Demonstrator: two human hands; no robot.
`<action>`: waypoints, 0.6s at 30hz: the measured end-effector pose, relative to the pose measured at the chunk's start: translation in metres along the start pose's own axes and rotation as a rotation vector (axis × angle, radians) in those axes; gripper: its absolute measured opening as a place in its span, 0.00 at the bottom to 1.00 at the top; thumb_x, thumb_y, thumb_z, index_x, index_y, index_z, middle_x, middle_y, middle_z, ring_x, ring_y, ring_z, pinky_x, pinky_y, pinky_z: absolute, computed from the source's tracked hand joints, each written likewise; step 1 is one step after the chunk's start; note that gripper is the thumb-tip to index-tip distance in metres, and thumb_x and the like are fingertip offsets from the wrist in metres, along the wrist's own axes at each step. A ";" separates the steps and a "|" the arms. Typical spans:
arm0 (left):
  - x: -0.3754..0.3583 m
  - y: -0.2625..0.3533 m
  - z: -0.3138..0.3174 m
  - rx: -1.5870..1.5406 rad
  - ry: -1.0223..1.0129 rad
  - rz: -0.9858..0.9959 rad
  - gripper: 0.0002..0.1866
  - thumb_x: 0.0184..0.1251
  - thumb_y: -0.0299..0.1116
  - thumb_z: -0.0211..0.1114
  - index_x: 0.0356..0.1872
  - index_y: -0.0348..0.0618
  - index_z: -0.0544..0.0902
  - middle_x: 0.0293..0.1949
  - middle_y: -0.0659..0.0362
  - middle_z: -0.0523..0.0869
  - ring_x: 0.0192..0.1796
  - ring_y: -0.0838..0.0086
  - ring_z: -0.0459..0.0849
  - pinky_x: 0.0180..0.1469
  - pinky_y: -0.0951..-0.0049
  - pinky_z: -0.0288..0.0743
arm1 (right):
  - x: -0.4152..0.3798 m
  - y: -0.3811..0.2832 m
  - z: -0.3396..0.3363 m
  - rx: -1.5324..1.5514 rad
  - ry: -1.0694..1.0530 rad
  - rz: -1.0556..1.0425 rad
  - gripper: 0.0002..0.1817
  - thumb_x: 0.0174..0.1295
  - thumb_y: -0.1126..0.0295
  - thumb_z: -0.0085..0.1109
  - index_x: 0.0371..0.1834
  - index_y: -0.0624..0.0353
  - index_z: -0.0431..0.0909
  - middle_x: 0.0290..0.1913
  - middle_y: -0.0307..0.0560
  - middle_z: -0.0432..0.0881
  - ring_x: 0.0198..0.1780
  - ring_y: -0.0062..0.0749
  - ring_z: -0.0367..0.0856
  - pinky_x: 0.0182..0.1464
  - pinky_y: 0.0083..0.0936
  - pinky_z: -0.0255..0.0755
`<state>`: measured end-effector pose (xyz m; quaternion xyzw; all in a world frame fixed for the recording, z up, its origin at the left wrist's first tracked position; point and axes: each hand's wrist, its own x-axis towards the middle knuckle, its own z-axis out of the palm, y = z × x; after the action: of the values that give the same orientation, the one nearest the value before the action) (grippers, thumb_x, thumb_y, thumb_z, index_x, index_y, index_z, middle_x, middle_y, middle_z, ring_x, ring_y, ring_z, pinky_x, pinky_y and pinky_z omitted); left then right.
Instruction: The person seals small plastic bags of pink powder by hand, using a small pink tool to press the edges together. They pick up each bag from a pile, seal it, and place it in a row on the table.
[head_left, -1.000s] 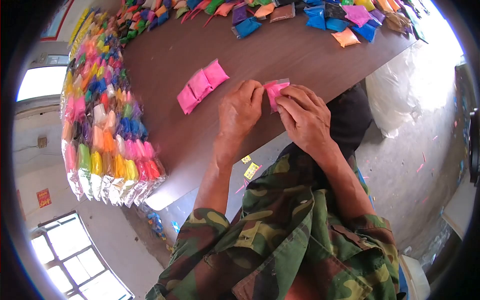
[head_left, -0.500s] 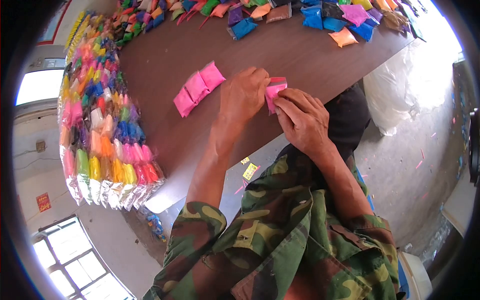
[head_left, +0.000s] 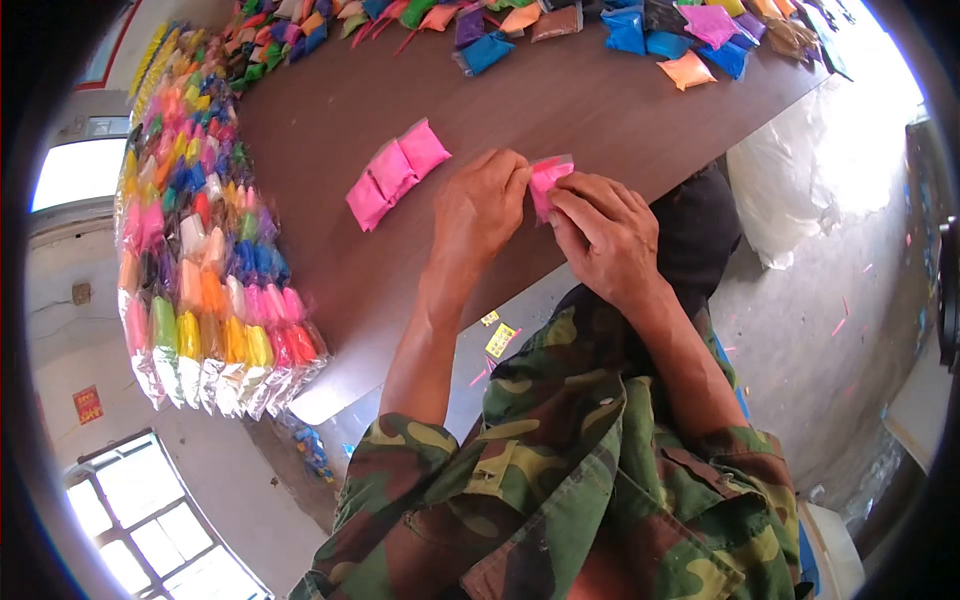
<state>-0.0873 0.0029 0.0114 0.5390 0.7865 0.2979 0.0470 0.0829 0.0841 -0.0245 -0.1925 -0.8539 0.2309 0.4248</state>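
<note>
A small clear zip bag with pink contents (head_left: 546,180) is held up near the table's front edge. My right hand (head_left: 608,235) pinches its right side between thumb and fingers, covering part of it. My left hand (head_left: 480,205) is closed, its thumb and forefinger pressed together at the bag's upper left corner; its other fingers are curled. Left of my hands, a short row of joined pink packets (head_left: 396,172) lies flat on the brown table (head_left: 340,100).
Packets of many colours (head_left: 625,32) are heaped along the table's far edge. Bagged coloured packets (head_left: 215,270) are stacked down the left side. A large white plastic bag (head_left: 785,180) stands on the floor at right. Small scraps litter the floor (head_left: 800,340).
My left hand has shifted slightly left and down. The red strip along the pink bag's top edge shows less now. My right hand has stayed nearly in place.
</note>
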 end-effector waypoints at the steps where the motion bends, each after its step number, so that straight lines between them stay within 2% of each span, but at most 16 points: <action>1: 0.004 -0.003 0.000 0.038 0.013 0.013 0.07 0.74 0.32 0.71 0.41 0.39 0.89 0.36 0.48 0.90 0.36 0.53 0.89 0.40 0.59 0.80 | -0.001 0.001 0.001 -0.003 0.003 -0.002 0.14 0.57 0.72 0.75 0.47 0.52 0.87 0.50 0.39 0.88 0.52 0.40 0.89 0.46 0.35 0.77; 4: 0.011 -0.011 0.000 0.021 0.028 0.048 0.07 0.74 0.32 0.71 0.41 0.39 0.89 0.35 0.49 0.90 0.35 0.55 0.88 0.40 0.60 0.80 | -0.001 0.000 0.000 -0.003 0.005 0.003 0.14 0.57 0.73 0.75 0.47 0.53 0.87 0.50 0.39 0.88 0.52 0.40 0.89 0.47 0.35 0.77; 10: -0.014 0.007 -0.016 -0.164 0.001 -0.097 0.05 0.74 0.29 0.70 0.40 0.39 0.89 0.34 0.50 0.89 0.33 0.61 0.87 0.38 0.62 0.78 | -0.003 -0.001 -0.002 0.011 0.011 0.029 0.14 0.57 0.73 0.75 0.46 0.53 0.87 0.50 0.39 0.88 0.52 0.41 0.89 0.47 0.35 0.77; 18: -0.002 -0.015 -0.003 0.108 0.071 -0.018 0.06 0.74 0.31 0.70 0.40 0.38 0.88 0.35 0.51 0.91 0.36 0.59 0.90 0.40 0.60 0.80 | 0.001 -0.002 -0.001 0.013 -0.004 0.015 0.14 0.57 0.73 0.75 0.47 0.53 0.88 0.50 0.39 0.88 0.52 0.41 0.88 0.47 0.36 0.77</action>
<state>-0.1003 -0.0042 0.0055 0.5226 0.8075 0.2734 -0.0075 0.0828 0.0829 -0.0226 -0.1955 -0.8517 0.2401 0.4229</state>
